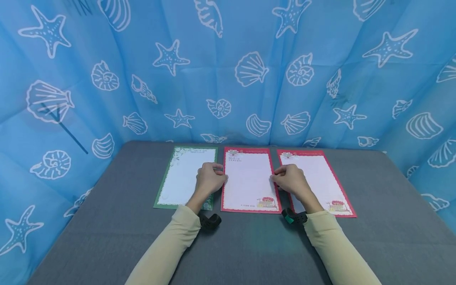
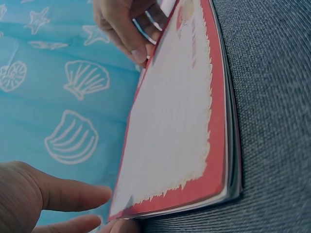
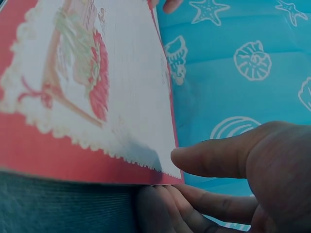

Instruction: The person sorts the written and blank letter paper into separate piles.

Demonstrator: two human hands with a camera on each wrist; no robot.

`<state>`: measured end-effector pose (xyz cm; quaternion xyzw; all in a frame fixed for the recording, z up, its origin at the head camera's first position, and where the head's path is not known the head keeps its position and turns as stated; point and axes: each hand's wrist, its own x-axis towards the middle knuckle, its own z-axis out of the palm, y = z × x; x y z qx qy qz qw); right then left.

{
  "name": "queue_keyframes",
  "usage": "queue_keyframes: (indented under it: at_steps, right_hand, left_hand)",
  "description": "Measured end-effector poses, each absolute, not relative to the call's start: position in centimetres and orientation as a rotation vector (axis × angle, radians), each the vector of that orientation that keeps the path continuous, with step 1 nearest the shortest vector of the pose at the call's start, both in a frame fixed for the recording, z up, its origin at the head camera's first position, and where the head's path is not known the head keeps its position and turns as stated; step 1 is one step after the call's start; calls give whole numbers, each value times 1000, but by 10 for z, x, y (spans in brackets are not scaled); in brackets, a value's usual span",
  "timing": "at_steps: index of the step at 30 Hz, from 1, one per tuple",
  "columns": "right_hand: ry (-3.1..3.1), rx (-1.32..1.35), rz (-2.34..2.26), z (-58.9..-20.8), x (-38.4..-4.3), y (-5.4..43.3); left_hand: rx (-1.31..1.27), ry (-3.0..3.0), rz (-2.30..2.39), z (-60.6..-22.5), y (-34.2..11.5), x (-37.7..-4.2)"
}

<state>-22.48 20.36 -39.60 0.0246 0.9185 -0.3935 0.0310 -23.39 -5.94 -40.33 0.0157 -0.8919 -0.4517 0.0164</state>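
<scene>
The person's left hand and right hand gripped the middle notepad, red-bordered, by its opposite side edges, thumbs on top and fingers underneath. It sat at the grey table, between a green-bordered notepad on the left and a second red-bordered notepad on the right, with a blue seashell curtain hanging behind.

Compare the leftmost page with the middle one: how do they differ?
The leftmost page has a green border; the middle page has a red one. The left hand and right hand hold the middle page's sides, while the leftmost page lies unheld, partly hidden behind the left hand. Both have large white centres.
</scene>
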Motion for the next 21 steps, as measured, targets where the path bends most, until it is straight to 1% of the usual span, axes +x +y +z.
queue_keyframes:
  at_steps: [11,21]
  right_hand:
    - [2827,128,-1204,-395,-224,201]
    - [2821,99,-1221,-395,-223,201]
  left_hand:
    - [38,-2755,-1397,-405,-59,-234]
    - [56,-2738,-1327,-401,-55,-231]
